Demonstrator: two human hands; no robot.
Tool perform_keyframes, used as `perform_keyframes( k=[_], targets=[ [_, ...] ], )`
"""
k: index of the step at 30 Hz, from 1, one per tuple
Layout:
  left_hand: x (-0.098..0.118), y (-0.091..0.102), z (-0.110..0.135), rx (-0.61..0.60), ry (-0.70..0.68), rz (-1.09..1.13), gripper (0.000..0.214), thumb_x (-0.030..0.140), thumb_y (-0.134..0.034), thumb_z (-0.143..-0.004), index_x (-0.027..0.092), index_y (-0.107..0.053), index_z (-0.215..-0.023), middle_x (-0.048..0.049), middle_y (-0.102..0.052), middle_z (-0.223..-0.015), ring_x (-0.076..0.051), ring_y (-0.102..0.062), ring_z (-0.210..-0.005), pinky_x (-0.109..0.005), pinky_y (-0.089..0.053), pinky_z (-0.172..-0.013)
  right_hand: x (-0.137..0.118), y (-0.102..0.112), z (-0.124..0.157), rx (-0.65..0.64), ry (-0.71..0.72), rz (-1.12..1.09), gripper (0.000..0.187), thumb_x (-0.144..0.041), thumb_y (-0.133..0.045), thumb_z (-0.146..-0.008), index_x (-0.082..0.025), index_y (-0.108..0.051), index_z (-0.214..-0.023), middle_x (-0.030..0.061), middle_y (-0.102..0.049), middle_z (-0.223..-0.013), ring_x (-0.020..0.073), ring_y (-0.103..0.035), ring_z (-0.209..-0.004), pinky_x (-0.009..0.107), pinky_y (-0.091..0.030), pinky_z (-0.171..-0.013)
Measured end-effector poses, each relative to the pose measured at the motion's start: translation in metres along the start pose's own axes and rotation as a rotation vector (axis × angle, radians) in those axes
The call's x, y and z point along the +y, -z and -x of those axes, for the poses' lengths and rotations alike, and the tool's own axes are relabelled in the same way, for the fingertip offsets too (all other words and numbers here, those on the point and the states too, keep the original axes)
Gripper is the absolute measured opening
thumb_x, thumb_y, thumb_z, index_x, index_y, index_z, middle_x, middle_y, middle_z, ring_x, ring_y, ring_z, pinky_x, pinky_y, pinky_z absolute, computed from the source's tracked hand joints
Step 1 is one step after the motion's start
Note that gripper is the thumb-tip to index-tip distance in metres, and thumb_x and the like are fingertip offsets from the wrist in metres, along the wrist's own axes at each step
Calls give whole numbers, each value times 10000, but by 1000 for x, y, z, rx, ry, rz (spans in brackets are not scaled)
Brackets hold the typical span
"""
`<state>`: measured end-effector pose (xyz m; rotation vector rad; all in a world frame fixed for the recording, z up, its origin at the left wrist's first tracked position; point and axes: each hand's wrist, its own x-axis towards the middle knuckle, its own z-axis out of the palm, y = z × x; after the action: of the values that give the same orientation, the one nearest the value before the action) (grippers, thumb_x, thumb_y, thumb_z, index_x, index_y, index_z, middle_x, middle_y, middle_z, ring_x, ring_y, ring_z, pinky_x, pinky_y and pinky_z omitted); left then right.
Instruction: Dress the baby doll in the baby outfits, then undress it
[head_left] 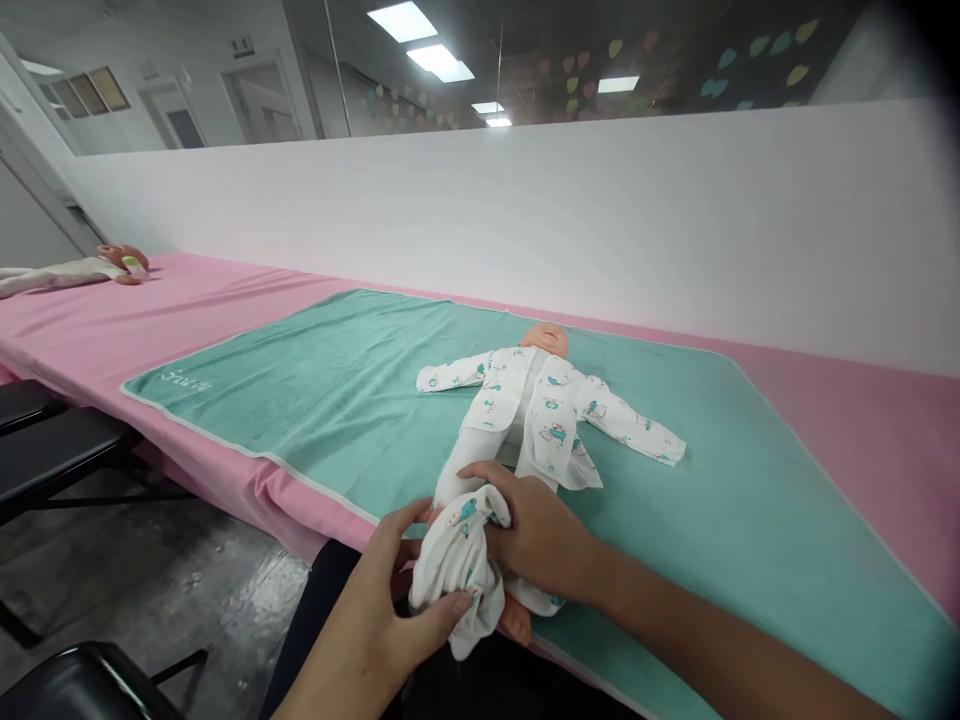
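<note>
1. Both your hands are at the bunched white cloth, low down on the doll.
2. Your left hand holds this cloth, with its thumb on the front and its fingers curled behind.
3. Your right hand bends over the doll's leg and touches the cloth. Some fingers are hidden, so I cannot tell how tight they are.
4. I cannot tell whether the cloth goes around the foot beside it. Another bare foot peeks out just below your right hand.
5. From your hands, the doll's head points to one o'clock. Its white shirt lies open, with one sleeve out at two o'clock.
6. Under the doll is a green blanket, on a pink cover.
7. Far off at ten o'clock lies another doll. Black chairs stand near nine o'clock.
</note>
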<state>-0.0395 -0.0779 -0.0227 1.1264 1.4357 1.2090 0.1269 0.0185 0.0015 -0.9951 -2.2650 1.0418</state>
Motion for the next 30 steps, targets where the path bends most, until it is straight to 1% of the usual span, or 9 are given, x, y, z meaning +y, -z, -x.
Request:
perform_keyframes(
  k=[2, 4, 8, 12, 16, 19, 22, 27, 30],
  targets=[
    [7, -8, 3, 137, 47, -20, 669, 262, -751, -577, 205, -514, -1200, -75, -664, -962, -271, -625, -887, -337, -486, -776, -2, -1, 1, 6, -10, 46, 451, -220, -586, -748, -250, -516, -1192, -4, -668, -865, 185, -592, -787, 286, -403, -700],
    [13, -10, 2, 213, 73, 46, 576, 211, -727, -574, 197, -565, -1127, -76, -668, -1002, -259, -629, -893, -306, -493, -754, -4, 0, 2, -18, -34, 49, 535, -191, -603, -709, -269, -497, -1227, -7, -662, -863, 195, -591, -805, 296, -409, -712],
    [18, -3, -6, 250, 123, 283, 514, 171, -701, -590, 188, -580, -1090, -60, -686, -985, -205, -642, -798, -252, -492, -676, -3, 7, 1, -134, -63, -125, 668, -222, -660, -686, -314, -428, -1306, -9, -646, -942, 195, -593, -848, 315, -443, -744],
    [16, 4, -15, 188, 177, 438, 501, 216, -705, -658, 186, -561, -1137, -55, -699, -913, -174, -643, -698, -238, -484, -622, 2, 17, -1, -228, -51, -326, 784, -317, -737, -662, -332, -374, -1357, 29, -547, -1227, 219, -547, -1061, 358, -454, -864],
    [6, 5, -25, 105, 187, 538, 490, 255, -710, -697, 159, -565, -1155, -81, -695, -922, -187, -649, -724, -232, -484, -592, 5, 19, -3, -222, -45, -334, 793, -332, -766, -642, -334, -399, -1345, 35, -548, -1242, 229, -540, -1078, 391, -447, -892],
    [0, 9, -36, 37, 135, 514, 415, 259, -684, -746, 155, -582, -1135, -85, -690, -937, -184, -647, -765, -245, -502, -649, 5, 14, -4, -148, -6, -326, 595, -306, -716, -702, -307, -506, -1259, 17, -608, -1157, 221, -558, -1038, 380, -442, -892],
    [0, 13, -50, 9, 61, 455, 346, 261, -669, -775, 176, -592, -1101, -62, -687, -928, -165, -643, -761, -240, -503, -678, 8, 8, -4, -82, -42, -378, 402, -355, -640, -778, -265, -579, -1165, 11, -657, -984, 193, -597, -885, 334, -473, -790],
    [10, 10, -84, -167, 72, 547, 313, 314, -686, -760, 170, -604, -1026, -52, -684, -844, -157, -630, -665, -244, -492, -605, 19, 13, -7, -95, -101, -637, 462, -495, -653, -750, -197, -564, -1092, -8, -588, -735, 117, -532, -585, 263, -451, -563],
    [17, 8, -107, -182, 34, 536, 312, 311, -725, -716, 191, -600, -975, -4, -667, -756, -126, -595, -573, -219, -455, -548, 26, 24, -9, -21, -109, -693, 444, -577, -540, -804, -190, -567, -1021, -25, -523, -657, 106, -480, -519, 254, -414, -509]
  ],
)
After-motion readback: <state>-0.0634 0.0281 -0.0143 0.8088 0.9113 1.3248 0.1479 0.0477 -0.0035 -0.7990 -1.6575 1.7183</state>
